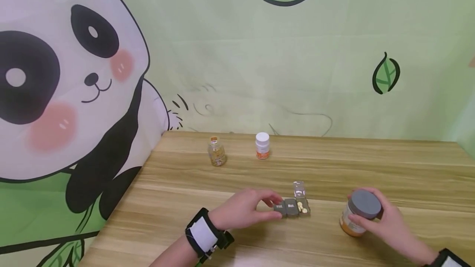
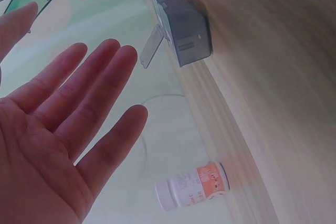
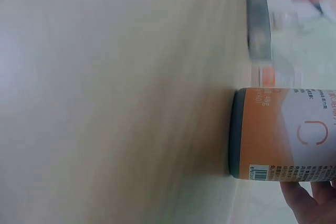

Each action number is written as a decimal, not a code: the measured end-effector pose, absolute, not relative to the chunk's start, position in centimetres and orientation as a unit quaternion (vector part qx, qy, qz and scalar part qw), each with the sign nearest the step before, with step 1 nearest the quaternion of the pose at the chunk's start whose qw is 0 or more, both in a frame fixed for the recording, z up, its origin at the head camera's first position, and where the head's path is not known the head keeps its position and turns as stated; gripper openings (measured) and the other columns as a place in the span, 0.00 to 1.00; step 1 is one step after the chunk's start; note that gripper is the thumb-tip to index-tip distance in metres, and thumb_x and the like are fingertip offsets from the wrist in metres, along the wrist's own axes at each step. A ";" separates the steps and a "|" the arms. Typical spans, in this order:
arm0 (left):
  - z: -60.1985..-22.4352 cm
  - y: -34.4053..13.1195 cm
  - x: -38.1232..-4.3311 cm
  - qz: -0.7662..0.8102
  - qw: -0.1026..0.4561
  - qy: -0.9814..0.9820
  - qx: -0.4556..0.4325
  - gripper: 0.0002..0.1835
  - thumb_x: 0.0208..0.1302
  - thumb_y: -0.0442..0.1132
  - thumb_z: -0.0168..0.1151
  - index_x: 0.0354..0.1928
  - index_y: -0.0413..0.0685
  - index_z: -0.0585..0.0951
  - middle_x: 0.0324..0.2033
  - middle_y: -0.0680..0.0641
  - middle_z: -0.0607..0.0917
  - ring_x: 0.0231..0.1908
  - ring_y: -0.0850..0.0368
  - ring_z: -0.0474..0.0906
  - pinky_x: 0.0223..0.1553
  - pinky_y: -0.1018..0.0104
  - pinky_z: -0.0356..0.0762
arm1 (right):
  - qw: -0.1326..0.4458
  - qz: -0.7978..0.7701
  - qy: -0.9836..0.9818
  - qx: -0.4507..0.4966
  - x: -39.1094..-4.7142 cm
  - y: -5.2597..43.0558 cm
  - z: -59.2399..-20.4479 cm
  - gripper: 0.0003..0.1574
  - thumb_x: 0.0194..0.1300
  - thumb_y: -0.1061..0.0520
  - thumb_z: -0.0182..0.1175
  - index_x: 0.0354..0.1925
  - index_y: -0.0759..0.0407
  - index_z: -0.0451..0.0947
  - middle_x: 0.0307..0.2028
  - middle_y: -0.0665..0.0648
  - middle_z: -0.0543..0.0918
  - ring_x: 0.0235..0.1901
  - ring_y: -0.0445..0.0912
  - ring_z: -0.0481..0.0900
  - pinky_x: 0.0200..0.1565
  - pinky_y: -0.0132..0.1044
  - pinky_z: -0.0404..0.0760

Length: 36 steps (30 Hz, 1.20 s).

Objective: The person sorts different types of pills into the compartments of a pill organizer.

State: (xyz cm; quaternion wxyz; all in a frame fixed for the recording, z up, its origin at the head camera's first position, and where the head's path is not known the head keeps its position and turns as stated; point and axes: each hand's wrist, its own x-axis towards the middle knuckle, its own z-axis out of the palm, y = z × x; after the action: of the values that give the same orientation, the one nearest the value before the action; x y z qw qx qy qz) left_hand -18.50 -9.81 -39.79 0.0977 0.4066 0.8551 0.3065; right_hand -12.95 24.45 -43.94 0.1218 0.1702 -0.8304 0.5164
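My left hand [image 1: 246,208] reaches toward the left end of a grey pill organizer [image 1: 291,207], its fingers spread and relaxed in the left wrist view. The organizer lies on the table, with one clear lid [image 1: 299,189] raised at its right end. Several pale yellow tablets [image 1: 302,207] sit in that compartment. To the right, my right hand [image 1: 389,219] grips a supplement bottle [image 1: 352,219] with a dark grey cap [image 1: 365,204] and an orange and white label. In the right wrist view, the base of this bottle [image 3: 286,135] is close to the tabletop.
Farther back on the wooden table [image 1: 334,164] stand a clear bottle [image 1: 217,153] of yellowish capsules and a small white bottle [image 1: 262,146] with an orange label. Behind the table hangs a green cloth [image 1: 230,52] with a printed panda.
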 end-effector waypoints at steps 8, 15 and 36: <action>-40.0 -9.8 -18.6 0.303 0.090 0.853 0.414 0.19 0.67 0.51 0.61 0.53 0.48 0.81 0.45 0.55 0.85 0.44 0.70 0.78 0.46 0.68 0.76 | 0.115 0.466 -0.874 0.074 -16.7 28.1 -43.6 0.35 0.59 0.66 0.67 0.59 0.73 0.61 0.46 0.59 0.73 0.39 0.25 0.70 0.35 0.24 0.74; -40.1 -9.8 -18.7 0.307 0.091 0.853 0.412 0.18 0.67 0.50 0.62 0.52 0.48 0.81 0.44 0.56 0.85 0.43 0.70 0.78 0.45 0.68 0.76 | 0.101 0.446 -0.888 0.036 -18.8 30.4 -43.5 0.39 0.65 0.58 0.64 0.63 0.75 0.55 0.53 0.76 0.67 0.42 0.30 0.67 0.34 0.22 0.70; -41.6 -7.1 -20.0 0.020 -0.055 0.890 0.451 0.30 0.59 0.63 0.64 0.55 0.51 0.77 0.38 0.56 0.82 0.27 0.69 0.73 0.25 0.73 0.70 | 0.289 0.204 -0.877 0.325 -19.2 19.2 -41.9 0.37 0.68 0.38 0.55 0.59 0.67 0.69 0.56 0.65 0.73 0.53 0.58 0.73 0.54 0.49 0.72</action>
State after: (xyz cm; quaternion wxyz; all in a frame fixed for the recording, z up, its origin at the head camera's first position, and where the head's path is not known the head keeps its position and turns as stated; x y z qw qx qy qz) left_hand -19.98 -7.10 -41.56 -0.0549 0.4514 0.8904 0.0205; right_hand -19.22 19.17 -41.93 0.2887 0.3254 -0.8769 0.2044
